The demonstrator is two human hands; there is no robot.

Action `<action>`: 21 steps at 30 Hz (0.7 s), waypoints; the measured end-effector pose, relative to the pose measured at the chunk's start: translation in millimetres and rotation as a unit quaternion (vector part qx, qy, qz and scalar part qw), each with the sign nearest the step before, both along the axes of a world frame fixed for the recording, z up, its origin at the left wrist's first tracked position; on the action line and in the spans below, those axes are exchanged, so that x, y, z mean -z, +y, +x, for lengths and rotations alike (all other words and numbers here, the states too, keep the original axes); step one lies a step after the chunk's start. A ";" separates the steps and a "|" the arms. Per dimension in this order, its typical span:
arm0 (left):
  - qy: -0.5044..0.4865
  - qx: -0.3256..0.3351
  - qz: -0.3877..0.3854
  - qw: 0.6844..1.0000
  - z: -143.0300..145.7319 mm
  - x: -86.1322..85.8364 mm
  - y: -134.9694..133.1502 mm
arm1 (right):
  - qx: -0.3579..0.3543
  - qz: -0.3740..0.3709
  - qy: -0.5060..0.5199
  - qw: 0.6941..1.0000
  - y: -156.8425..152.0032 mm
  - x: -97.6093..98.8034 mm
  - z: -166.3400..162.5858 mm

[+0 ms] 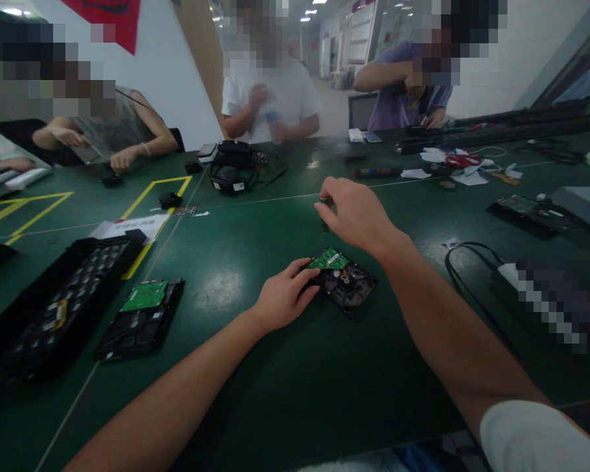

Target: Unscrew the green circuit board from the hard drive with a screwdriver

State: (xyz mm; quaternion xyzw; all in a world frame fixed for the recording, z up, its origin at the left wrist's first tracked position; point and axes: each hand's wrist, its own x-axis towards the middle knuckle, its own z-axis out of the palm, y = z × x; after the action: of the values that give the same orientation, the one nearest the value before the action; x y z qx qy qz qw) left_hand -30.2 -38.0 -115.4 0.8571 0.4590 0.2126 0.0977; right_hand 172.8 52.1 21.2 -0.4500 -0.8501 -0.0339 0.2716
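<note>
A hard drive with a green circuit board facing up lies on the green table, turned at an angle. My left hand grips its left edge, with fingertips over the board's corner and the thumb along the side. Just above the drive's far side, my right hand is closed around a small screwdriver held upright. The screwdriver's tip is too small to make out, so I cannot tell whether it touches the drive. To the left rests a second hard drive, also board side up.
A long black tray with small pieces inside stands at the left. Right of my arm are a dark cable and a dark device with a circuit board. A black headset-like object sits farther back. Several people sit across the table.
</note>
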 end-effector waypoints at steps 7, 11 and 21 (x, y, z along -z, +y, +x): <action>-0.003 0.003 0.005 1.000 -0.6 2.1 0.6 | 0.017 0.012 0.001 1.000 4.1 2.4 2.0; -0.001 0.000 0.005 1.000 -0.6 1.2 0.3 | 0.021 0.010 0.012 1.000 4.0 1.7 0.4; -0.003 0.002 0.005 1.000 0.0 -0.6 -0.1 | 0.012 0.010 -0.004 1.000 2.8 3.7 0.5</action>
State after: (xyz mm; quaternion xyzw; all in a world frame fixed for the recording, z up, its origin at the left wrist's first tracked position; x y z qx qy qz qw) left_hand -30.2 -38.1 -114.9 0.8577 0.4562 0.2172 0.0957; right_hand 173.3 54.9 17.5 -0.4572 -0.8454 -0.0478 0.2720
